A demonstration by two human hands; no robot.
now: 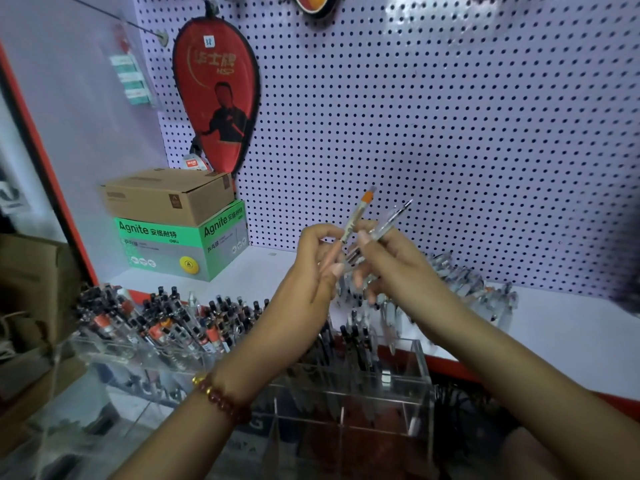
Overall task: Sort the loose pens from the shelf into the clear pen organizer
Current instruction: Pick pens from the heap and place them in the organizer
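we pinch an orange-capped pen (358, 213) in our left hand (320, 263), our right hand (388, 263) grips a clear pen (393, 219), loose pens (467, 282) on the white shelf (561, 327) under the pegboard (450, 116), clear organizer (417, 386) in front

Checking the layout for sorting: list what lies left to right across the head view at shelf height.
From the left: green Agnite box → left hand → orange-capped pen → clear pen → loose pens on the shelf.

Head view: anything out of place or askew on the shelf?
A jumbled heap of clear loose pens sprawls across the white shelf at right, outside the clear acrylic pen organizer. The brown cardboard box sits skewed on the green box.
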